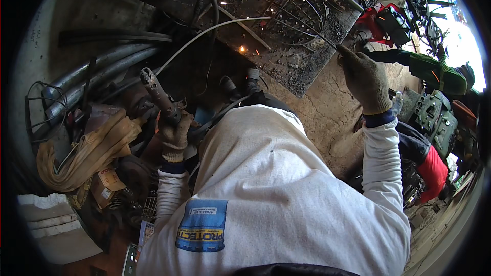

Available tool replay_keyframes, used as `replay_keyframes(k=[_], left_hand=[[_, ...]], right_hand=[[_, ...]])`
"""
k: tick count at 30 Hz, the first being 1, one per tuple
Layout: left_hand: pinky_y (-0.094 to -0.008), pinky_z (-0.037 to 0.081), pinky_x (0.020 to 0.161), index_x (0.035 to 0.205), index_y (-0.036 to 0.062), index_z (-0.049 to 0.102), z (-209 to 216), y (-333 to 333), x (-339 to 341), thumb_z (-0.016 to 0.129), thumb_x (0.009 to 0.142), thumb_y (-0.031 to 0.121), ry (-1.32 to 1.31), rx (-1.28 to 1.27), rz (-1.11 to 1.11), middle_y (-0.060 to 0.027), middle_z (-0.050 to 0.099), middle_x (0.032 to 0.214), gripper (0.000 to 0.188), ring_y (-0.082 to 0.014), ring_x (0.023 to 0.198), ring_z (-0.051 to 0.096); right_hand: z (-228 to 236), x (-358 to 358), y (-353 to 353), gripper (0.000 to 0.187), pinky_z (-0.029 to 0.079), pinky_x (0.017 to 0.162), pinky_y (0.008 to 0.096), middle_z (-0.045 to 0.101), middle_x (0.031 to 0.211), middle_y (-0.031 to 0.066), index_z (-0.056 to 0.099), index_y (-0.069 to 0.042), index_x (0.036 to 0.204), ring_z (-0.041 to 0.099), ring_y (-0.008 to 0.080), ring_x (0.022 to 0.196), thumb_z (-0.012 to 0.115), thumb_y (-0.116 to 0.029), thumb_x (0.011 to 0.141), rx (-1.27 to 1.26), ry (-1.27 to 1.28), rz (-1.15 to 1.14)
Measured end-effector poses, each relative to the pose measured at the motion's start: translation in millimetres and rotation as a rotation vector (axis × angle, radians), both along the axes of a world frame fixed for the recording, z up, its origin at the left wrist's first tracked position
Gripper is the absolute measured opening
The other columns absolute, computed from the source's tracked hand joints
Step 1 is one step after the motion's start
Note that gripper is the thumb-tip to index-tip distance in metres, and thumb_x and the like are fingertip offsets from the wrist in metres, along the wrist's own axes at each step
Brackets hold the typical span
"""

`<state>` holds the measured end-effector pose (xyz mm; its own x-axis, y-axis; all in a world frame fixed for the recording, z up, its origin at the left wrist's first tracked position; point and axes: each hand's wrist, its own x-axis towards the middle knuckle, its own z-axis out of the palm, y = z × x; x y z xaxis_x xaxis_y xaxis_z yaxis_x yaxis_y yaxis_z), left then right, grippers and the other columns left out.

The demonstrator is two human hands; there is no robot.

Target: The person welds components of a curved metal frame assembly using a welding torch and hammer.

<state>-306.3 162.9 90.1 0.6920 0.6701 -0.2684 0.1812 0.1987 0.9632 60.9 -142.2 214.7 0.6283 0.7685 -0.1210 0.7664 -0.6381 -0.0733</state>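
My gloved left hand is closed round the grip of an electrode holder with a worn, pitted head. A long pale welding rod runs from near that head toward the metal table. On the table lies a round grille of thin metal bars. My gloved right hand is raised at the table's right edge, fingers closed on a thin metal rod that slants toward the grille. Whether the rod is part of the grille, I cannot tell. Orange sparks scatter over the table's near left part.
Curved metal tubes, a tan cloth bundle and a cardboard box crowd the left. At right are a person in green, a person in red and a green machine. A cable hangs at the table's left.
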Motion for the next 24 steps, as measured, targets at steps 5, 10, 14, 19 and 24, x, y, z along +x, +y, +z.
replay_keyframes(k=[5, 10, 14, 19, 24], left_hand=[[-0.0378, 0.063, 0.062, 0.108, -0.0020, 0.059, -8.8, 0.1, -5.6, 0.074, 0.087, 0.008, -0.003, -0.018, 0.010, -0.0116, 0.068, 0.082, 0.028, -0.0239, 0.063, 0.072], [-0.0377, 0.063, 0.064, 0.108, -0.0016, 0.060, -8.1, 1.0, -5.5, 0.075, 0.087, 0.008, -0.025, -0.093, 0.009, -0.0105, 0.069, 0.083, 0.028, -0.0232, 0.064, 0.072], [-0.0350, 0.061, 0.074, 0.103, 0.0005, 0.064, 1.8, 2.0, -4.9, 0.074, 0.087, 0.010, 0.123, 0.087, -0.072, -0.0070, 0.072, 0.087, 0.021, -0.0191, 0.071, 0.072], [-0.0435, 0.054, 0.088, 0.105, 0.0063, 0.071, -4.6, -12.4, -10.0, 0.082, 0.075, 0.028, 0.174, 0.840, -0.082, -0.0114, 0.074, 0.097, 0.038, -0.0300, 0.088, 0.071], [-0.0437, 0.054, 0.086, 0.107, 0.0058, 0.071, -2.0, -11.7, -9.1, 0.081, 0.077, 0.028, -0.007, 0.429, 0.069, -0.0117, 0.074, 0.100, 0.039, -0.0297, 0.089, 0.071]], right_hand=[[-0.7, -0.6, -1.1, 0.031, 0.053, 0.062, 0.0457, 0.066, 0.082, 0.0121, 0.067, -0.021, 0.130, 0.068, 0.0343, 0.073, 0.060, -0.025, 0.101, 0.017, -0.011, 0.014], [1.9, -0.6, 1.3, 0.031, 0.053, 0.062, 0.0458, 0.066, 0.083, 0.0126, 0.067, -0.021, 0.131, 0.068, 0.0344, 0.074, 0.060, -0.025, 0.101, -0.008, -0.007, -0.002], [2.2, -1.6, 0.9, 0.031, 0.054, 0.062, 0.0459, 0.066, 0.083, 0.0125, 0.067, -0.021, 0.131, 0.068, 0.0342, 0.074, 0.060, -0.025, 0.101, -0.014, 0.004, -0.013], [0.4, -1.2, 0.1, 0.032, 0.054, 0.063, 0.0461, 0.067, 0.084, 0.0129, 0.067, -0.020, 0.131, 0.069, 0.0345, 0.075, 0.060, -0.022, 0.099, 0.008, 0.024, -0.021], [0.8, -1.0, 3.1, 0.032, 0.054, 0.064, 0.0476, 0.066, 0.085, 0.0143, 0.067, -0.019, 0.130, 0.069, 0.0357, 0.076, 0.060, -0.019, 0.099, 0.038, 0.020, -0.009]])
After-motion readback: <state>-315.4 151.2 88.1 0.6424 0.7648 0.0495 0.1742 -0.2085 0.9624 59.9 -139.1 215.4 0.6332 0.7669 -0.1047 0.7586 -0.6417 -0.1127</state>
